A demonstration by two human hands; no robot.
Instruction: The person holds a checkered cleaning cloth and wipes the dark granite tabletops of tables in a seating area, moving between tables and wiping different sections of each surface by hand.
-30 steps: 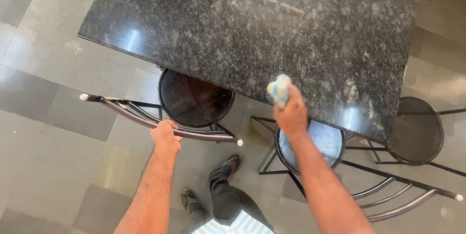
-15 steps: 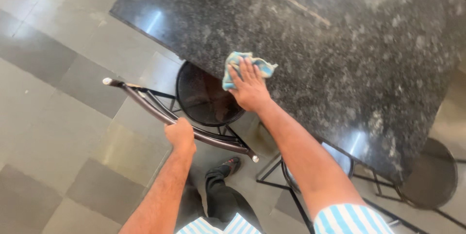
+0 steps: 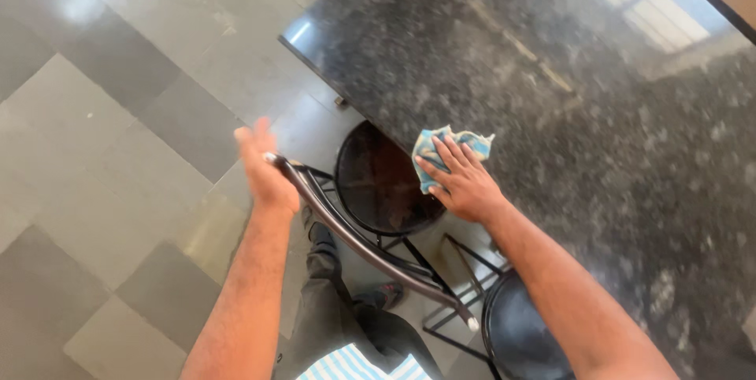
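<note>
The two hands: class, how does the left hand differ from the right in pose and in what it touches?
The left hand is raised and open, palm against the curved dark back rail of a chair; the right hand lies flat, fingers spread, pressing a blue cloth on the black speckled table. The left is over the tiled floor, the right at the table's edge. Both are bare.

Glossy speckled stone table point(image 3: 551, 112) — soft cloth point(image 3: 449, 152)

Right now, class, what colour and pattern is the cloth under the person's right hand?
Light blue and white crumpled cloth, apparently striped, seen in the head view.
</note>
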